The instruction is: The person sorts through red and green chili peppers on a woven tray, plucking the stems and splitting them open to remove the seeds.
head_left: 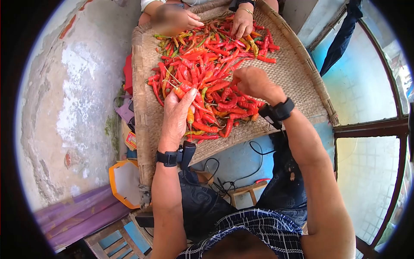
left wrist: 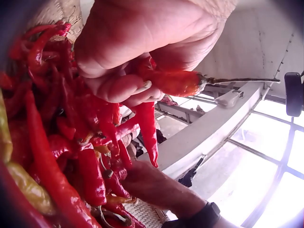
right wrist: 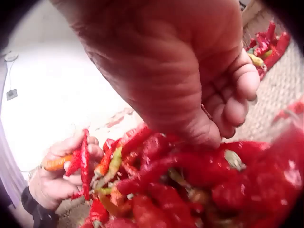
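Observation:
My left hand (head_left: 174, 116) grips several red chili peppers at the near left of the heap. In the left wrist view, an orange-red chili pepper (left wrist: 178, 84) with a long dry stem sticks out between thumb and fingers, and a red pepper tip (left wrist: 147, 133) hangs below them. Over the right side of the chili pepper heap (head_left: 220, 93), my right hand (head_left: 258, 84) has its fingers curled in. The right wrist view shows its thumb low over the glossy peppers, with no pepper in the curled fingers (right wrist: 237, 102).
The heap lies on a large woven tray (head_left: 297, 82) with a raised rim. Across it, another person's hand (head_left: 243, 22) touches the peppers, and their other hand (head_left: 192, 20) is beside it. A plaster wall (head_left: 77, 95) stands left, windows (head_left: 366, 95) right. Cables (head_left: 224, 187) lie below.

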Available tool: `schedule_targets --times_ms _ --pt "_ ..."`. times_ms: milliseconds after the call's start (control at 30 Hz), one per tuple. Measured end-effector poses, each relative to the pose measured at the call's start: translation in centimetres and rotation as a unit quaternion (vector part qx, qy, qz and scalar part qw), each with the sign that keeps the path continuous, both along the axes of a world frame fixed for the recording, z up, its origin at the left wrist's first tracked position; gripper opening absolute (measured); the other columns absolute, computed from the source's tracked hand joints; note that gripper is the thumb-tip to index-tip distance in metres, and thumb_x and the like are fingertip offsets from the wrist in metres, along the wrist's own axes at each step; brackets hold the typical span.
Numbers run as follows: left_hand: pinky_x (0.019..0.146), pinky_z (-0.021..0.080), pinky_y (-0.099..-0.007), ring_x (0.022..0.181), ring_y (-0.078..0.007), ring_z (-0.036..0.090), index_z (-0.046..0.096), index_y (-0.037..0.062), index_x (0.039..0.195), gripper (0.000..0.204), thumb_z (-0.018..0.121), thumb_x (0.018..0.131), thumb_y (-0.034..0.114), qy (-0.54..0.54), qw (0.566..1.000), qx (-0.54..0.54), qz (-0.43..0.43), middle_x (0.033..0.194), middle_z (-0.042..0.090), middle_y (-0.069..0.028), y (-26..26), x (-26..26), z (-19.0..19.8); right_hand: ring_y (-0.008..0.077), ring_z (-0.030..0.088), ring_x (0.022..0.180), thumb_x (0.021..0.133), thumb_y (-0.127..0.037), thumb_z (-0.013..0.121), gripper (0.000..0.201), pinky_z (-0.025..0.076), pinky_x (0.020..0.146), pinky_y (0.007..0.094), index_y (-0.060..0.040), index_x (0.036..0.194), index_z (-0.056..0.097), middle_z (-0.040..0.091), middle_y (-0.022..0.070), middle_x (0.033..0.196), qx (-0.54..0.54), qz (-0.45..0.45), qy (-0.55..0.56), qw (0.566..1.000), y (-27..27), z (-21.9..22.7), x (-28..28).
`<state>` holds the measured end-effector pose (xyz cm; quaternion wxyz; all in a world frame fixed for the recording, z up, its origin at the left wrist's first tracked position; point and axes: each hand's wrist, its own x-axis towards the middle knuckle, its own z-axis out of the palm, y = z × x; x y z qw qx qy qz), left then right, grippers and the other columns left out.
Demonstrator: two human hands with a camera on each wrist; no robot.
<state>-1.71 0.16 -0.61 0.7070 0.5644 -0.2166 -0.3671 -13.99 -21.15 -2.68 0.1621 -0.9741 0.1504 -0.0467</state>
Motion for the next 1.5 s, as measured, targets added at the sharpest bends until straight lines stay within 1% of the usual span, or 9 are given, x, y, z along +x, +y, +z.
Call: schedule_targets --times_ms 200,300,400,633,967,1067,1167,1267,1500 --pt "0.06 0.044 -0.0182 0.074 -0.0038 0.055 0.057 0.0082 0.102 0.019 0.063 0.085 0.015 0.002 1.0 0.017 -0.01 0.09 0.06 0.0023 0.3 0.2 0.0 0.032 0.062 0.072 0.076 -0.024 0.063 0.025 0.05 0.065 0.0402 -0.0044 0.09 0.067 0.063 0.0179 0.076 0.077 -0.015 -0.072 0.994 -3.1 2.7 -2.8" --pt "0.051 0.04 -0.0182 0.056 -0.0032 0.047 0.057 0.006 0.094 0.019 0.062 0.086 0.023 -0.032 0.999 0.008 0.025 0.076 0.057 0.0014 -0.3 -0.5 0.0 0.0281 0.064 0.068 0.08 -0.023 0.063 0.027 0.051 0.063 0.0354 -0.0043 0.1 0.063 0.064 0.0154 0.074 0.212 -0.205 -0.231 0.927 -3.8 3.8 -3.2" --pt "0.051 0.04 -0.0182 0.056 -0.003 0.047 0.057 0.0061 0.095 0.019 0.063 0.086 0.023 -0.034 0.999 0.015 0.015 0.076 0.058 0.0015 -0.2 -0.4 0.0 0.0286 0.064 0.067 0.079 -0.023 0.064 0.033 0.051 0.063 0.0355 -0.0059 0.107 0.059 0.064 0.0155 0.071 0.074 -0.259 -0.316 0.91 -4.0 2.4 -2.4" --pt "0.062 0.046 -0.0191 0.076 -0.0051 0.057 0.057 0.0081 0.104 0.02 0.063 0.086 0.014 -0.008 1.0 0.014 -0.003 0.091 0.06 0.0014 -0.1 0.0 -0.4 0.0357 0.061 0.074 0.076 -0.025 0.063 0.022 0.049 0.066 0.0431 -0.0031 0.081 0.063 0.062 0.0164 0.073 0.008 -0.048 0.065 0.997 -0.2 -3.1 -0.9" --pt "0.056 0.043 -0.0168 0.07 -0.0033 0.055 0.058 0.0083 0.103 0.02 0.063 0.086 0.016 -0.024 0.999 0.031 -0.01 0.089 0.06 0.0018 0.1 0.0 -0.1 0.0306 0.063 0.068 0.077 -0.02 0.063 0.025 0.052 0.062 0.0388 0.0017 0.088 0.063 0.064 0.0171 0.075 0.091 -0.101 -0.023 0.99 -3.6 1.7 -1.7" --pt "0.056 0.043 -0.0168 0.07 -0.0029 0.054 0.058 0.0083 0.103 0.02 0.063 0.086 0.017 -0.03 0.999 0.027 -0.011 0.088 0.06 0.0023 0.0 0.0 -0.2 0.0116 0.059 0.065 0.085 -0.027 0.062 0.033 0.049 0.053 0.0259 0.0032 0.097 0.063 0.063 0.0072 0.078 0.406 -0.243 -0.366 0.802 -5.4 1.8 -2.2" --pt "0.055 0.041 -0.0177 0.064 -0.003 0.051 0.058 0.0068 0.099 0.019 0.063 0.086 0.02 -0.046 0.998 0.031 0.001 0.082 0.059 0.0019 -0.2 -0.3 -0.1 0.018 0.062 0.067 0.082 -0.024 0.064 0.028 0.051 0.057 0.0308 -0.0003 0.096 0.064 0.065 0.0111 0.084 0.365 -0.255 -0.384 0.809 -6.7 1.6 -3.5" --pt "0.052 0.04 -0.0186 0.057 -0.0032 0.047 0.058 0.0053 0.095 0.02 0.062 0.086 0.023 -0.057 0.998 0.032 0.009 0.076 0.058 0.0013 -0.3 -0.4 0.0 0.0306 0.063 0.085 0.07 -0.021 0.069 0.025 0.05 0.076 0.0386 -0.008 0.091 0.065 0.065 0.0147 0.09 0.053 -0.114 -0.029 0.992 -6.2 0.6 -4.7" --pt "0.053 0.04 -0.0187 0.057 -0.0039 0.047 0.058 0.005 0.096 0.021 0.062 0.086 0.023 -0.054 0.998 0.028 0.012 0.077 0.058 0.0009 -0.3 -0.5 0.1 0.0341 0.062 0.09 0.072 -0.014 0.063 0.018 0.05 0.075 0.0435 -0.0034 0.086 0.065 0.064 0.0191 0.091 -0.043 -0.078 0.21 0.974 -3.3 -0.5 -4.9"
